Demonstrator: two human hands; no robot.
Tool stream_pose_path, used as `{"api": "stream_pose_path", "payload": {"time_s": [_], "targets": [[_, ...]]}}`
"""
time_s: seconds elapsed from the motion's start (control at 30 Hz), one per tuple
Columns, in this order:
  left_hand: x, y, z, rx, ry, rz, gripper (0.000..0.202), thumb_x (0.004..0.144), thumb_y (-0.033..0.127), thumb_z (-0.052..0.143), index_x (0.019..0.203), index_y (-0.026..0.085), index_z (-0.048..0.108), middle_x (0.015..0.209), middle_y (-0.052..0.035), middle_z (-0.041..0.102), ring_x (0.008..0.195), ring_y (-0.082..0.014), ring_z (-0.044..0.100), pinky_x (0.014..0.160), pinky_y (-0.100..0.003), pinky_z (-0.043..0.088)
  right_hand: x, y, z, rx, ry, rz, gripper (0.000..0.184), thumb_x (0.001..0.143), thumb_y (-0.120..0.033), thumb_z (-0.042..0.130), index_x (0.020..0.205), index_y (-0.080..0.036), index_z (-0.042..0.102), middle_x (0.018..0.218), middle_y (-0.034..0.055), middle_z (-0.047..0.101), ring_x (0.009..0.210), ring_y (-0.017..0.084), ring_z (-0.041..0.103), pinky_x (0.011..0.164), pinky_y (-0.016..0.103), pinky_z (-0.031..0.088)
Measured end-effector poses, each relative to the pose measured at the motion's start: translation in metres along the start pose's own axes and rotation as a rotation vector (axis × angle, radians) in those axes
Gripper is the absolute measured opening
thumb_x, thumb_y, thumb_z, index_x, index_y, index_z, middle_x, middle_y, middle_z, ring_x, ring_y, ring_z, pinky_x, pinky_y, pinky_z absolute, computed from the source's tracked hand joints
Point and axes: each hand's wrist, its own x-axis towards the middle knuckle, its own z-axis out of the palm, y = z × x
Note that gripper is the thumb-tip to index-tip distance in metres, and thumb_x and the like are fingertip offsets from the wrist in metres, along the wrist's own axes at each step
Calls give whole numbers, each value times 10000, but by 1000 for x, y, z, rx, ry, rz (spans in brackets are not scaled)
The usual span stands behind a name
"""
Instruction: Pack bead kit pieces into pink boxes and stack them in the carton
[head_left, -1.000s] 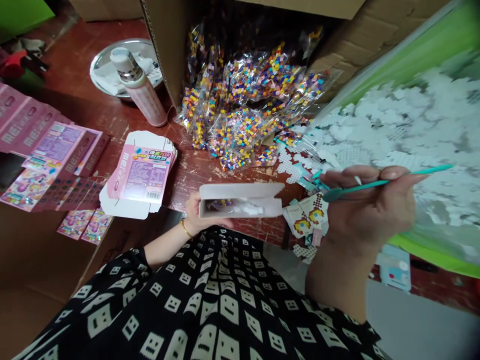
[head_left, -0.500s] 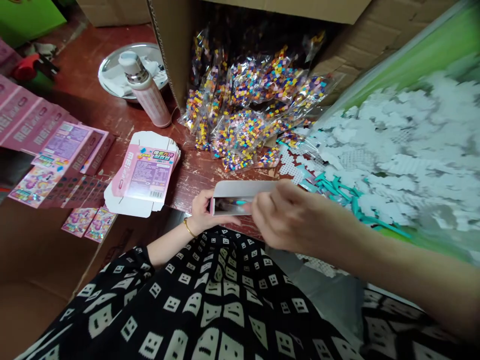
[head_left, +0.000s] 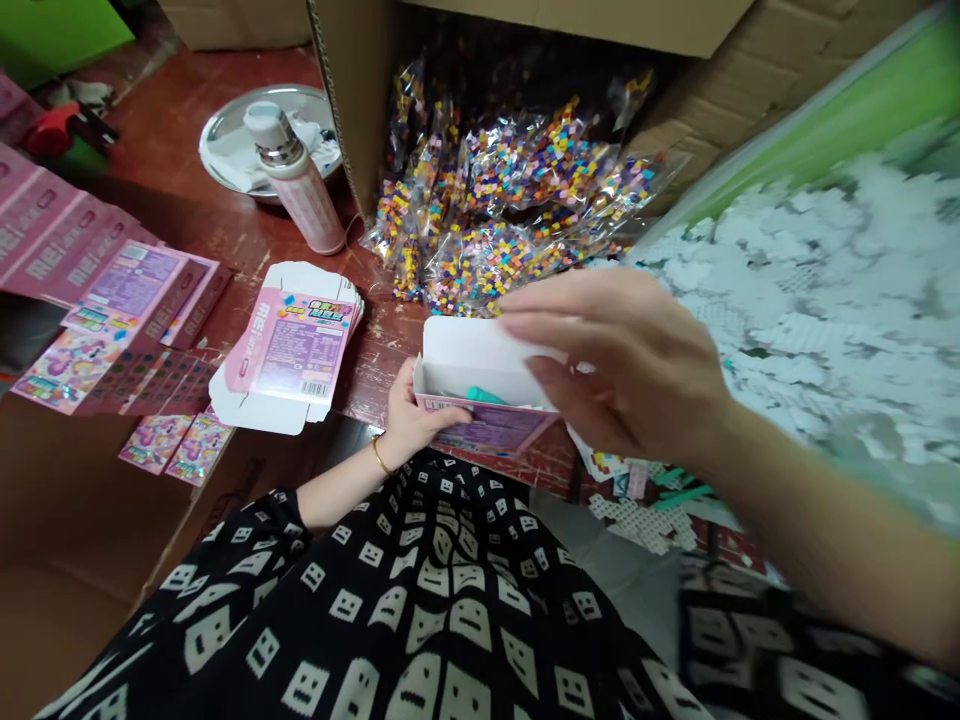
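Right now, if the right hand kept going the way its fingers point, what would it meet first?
The right hand points left over the open pink box held by the left hand; it would likely meet the box's raised white flap first, though depth is unclear.

Carton (head_left: 480, 375): matt white card inside, glossy pink print outside. Teal tool (head_left: 486, 396) within: plastic, probably. Bead bags (head_left: 517, 200): clear, shiny film. Tabletop (head_left: 187, 230): worn red-brown wood, scuffed. Dish (head_left: 225, 140): polished metal. Big box (head_left: 352, 110): rough corrugated cardboard.

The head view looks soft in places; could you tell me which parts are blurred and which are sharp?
In the head view the right hand and its forearm are motion-smeared, and the white pieces at the right edge are soft; the left hand, the open box and the flat cartons stay fairly crisp.
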Motion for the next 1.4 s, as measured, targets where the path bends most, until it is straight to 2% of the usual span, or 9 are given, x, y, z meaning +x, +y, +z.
{"api": "stream_pose_path", "payload": {"time_s": [0.13, 0.27, 0.37, 0.43, 0.57, 0.7, 1.0, 1.27, 1.4], "targets": [[1, 11, -3, -74, 1, -14, 611, 621, 647, 805, 933, 201, 529, 801, 2, 611, 717, -157, 595, 669, -300, 513, -76, 32, 43, 161, 324, 331, 600, 734, -335, 792, 1283, -317, 552, 1356, 72, 565, 1260, 282, 538, 996, 475, 498], [-2, 10, -2, -27, -157, -17, 533, 828, 535, 692, 1179, 220, 444, 1020, -51, 641, 891, -180, 640, 775, -320, 525, -141, 42, 116, 380, 522, 803, 352, 842, -443, 671, 1137, -260, 613, 1043, 42, 664, 908, 200, 634, 791, 346, 533], [-4, -6, -3, 108, -310, -80, 347, 873, 508, 643, 994, 199, 541, 891, -20, 612, 798, -153, 603, 732, -292, 492, -160, 36, 152, 329, 576, 921, 327, 864, -511, 602, 744, -208, 594, 711, -2, 580, 682, 162, 564, 683, 308, 496], [-6, -20, -3, 142, -350, -151, 349, 865, 509, 651, 820, 187, 523, 731, 21, 542, 654, -119, 526, 642, -259, 441, -161, 32, 163, 299, 643, 915, 287, 853, -490, 614, 779, -215, 578, 769, 12, 609, 731, 173, 595, 717, 318, 510], [-7, -32, -1, -9, -200, -74, 492, 713, 473, 812, 953, 200, 480, 856, 0, 612, 781, -139, 586, 745, -272, 468, -155, 28, 164, 315, 839, 803, 325, 813, -354, 699, 1075, -237, 546, 1012, 58, 670, 986, 206, 664, 901, 382, 523], [-7, -17, -4, 4, -285, -106, 356, 782, 456, 750, 913, 183, 560, 920, -51, 672, 848, -165, 627, 797, -303, 486, -149, 30, 148, 447, 679, 704, 150, 801, -312, 726, 769, -224, 609, 857, 28, 664, 896, 211, 688, 850, 388, 544], [-10, -12, 0, 99, -228, -167, 240, 868, 415, 634, 854, 175, 631, 854, -39, 673, 768, -153, 608, 725, -283, 478, -144, 47, 126, 875, 445, 1075, 272, 711, -434, 788, 890, -230, 762, 968, 54, 770, 853, 230, 719, 792, 387, 578], [-10, -34, 6, 105, -261, -79, 282, 846, 383, 706, 981, 175, 573, 1023, -78, 655, 980, -184, 634, 920, -362, 490, -163, 47, 122, 683, 260, 886, 280, 715, -373, 805, 974, -266, 788, 1182, 65, 723, 1141, 270, 663, 1060, 479, 482], [-26, -35, -6, -9, -367, -223, 574, 710, 352, 835, 1148, 180, 504, 963, -63, 671, 835, -174, 681, 731, -314, 568, -167, 44, 118, 521, 461, 934, 321, 749, -412, 766, 1024, -246, 775, 1176, 90, 724, 1115, 275, 671, 1019, 486, 512]]}}
